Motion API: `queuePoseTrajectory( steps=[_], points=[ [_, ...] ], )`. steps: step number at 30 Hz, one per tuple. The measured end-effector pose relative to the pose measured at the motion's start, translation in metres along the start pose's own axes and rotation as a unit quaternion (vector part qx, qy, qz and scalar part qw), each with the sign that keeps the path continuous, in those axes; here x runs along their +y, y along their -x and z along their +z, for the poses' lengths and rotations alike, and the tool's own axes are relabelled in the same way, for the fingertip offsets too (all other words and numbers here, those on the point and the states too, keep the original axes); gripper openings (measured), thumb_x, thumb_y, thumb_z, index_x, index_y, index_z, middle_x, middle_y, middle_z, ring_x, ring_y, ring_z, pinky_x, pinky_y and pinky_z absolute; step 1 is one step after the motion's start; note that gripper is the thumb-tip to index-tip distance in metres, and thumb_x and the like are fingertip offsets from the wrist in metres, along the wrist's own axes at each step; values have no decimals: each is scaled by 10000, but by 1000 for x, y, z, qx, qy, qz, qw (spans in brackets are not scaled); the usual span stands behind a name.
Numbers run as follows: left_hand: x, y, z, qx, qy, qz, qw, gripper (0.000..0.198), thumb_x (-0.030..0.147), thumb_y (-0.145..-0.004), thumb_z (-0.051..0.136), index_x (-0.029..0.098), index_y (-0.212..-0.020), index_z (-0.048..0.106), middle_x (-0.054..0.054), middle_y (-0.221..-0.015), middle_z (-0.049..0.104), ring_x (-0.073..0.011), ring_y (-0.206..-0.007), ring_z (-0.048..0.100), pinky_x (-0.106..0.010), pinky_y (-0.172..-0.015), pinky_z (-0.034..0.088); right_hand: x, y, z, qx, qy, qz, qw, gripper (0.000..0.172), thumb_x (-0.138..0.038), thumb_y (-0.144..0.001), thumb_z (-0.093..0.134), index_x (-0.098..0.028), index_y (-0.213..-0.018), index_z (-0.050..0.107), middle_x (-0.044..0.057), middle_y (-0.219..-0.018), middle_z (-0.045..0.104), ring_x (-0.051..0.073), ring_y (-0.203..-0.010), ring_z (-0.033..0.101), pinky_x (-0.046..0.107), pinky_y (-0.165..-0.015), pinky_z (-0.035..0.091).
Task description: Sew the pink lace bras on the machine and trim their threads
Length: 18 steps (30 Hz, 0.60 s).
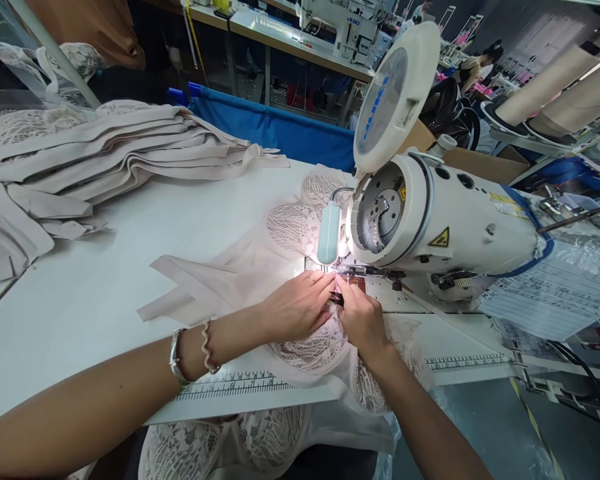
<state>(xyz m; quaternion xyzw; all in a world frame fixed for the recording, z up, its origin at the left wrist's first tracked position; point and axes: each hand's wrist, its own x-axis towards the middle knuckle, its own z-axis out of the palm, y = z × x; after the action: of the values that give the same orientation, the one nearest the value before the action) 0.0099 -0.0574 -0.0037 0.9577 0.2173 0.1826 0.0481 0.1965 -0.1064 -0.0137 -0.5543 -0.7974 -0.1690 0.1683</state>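
The white counter [85, 313] spreads in front of me, a sewing machine [460, 213] along its right side. Folded beige fabric [135, 150] is heaped towards the far left corner. The lace garment [310, 350] runs under the machine's head and over the ruler-marked near edge. The left hand [299, 303] has its fingers together on it, grip unclear; the right hand [361, 313] pinches it beside a small black object [337, 299].

Spells JUKI in blue on the raised lid [395, 100] and on the sewing machine [347, 30] behind. Shows a yellow warning triangle [440, 238] on the near machine's casing [473, 217]. Runs 6, 7, 8 along the ruler [230, 385].
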Motion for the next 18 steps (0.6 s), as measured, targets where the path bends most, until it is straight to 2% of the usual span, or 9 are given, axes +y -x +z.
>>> queuePoseTrajectory(
  steps=[5,10,18],
  points=[
    [-1,0,-2,-16,16,-15,1000,384,336,-991,512,38,-1221,588,-222,-1310,614,-313,-1085,598,-430,-903,489,1,2,0,23,-11,-17,1000,338,-117,-973,425,-102,-1145,716,51,-712,677,151,-618,626,233,-577,478],
    [0,0,-5,-9,2,-29,1000,421,375,-997,510,48,-1255,570,-222,-1310,616,-337,-1152,580,-446,-929,450,1,2,2,-16,7,8,1000,394,-79,-914,435,-117,-1198,705,53,-715,669,156,-604,606,244,-547,462],
    [-3,0,-5,-15,-50,-26,998,506,439,-1014,466,43,-1315,561,-227,-1348,607,-365,-1230,555,-487,-1001,375,3,-1,1,-45,24,9,999,450,-55,-869,446,-129,-1228,708,51,-699,663,165,-590,606,247,-562,465]
  ],
)
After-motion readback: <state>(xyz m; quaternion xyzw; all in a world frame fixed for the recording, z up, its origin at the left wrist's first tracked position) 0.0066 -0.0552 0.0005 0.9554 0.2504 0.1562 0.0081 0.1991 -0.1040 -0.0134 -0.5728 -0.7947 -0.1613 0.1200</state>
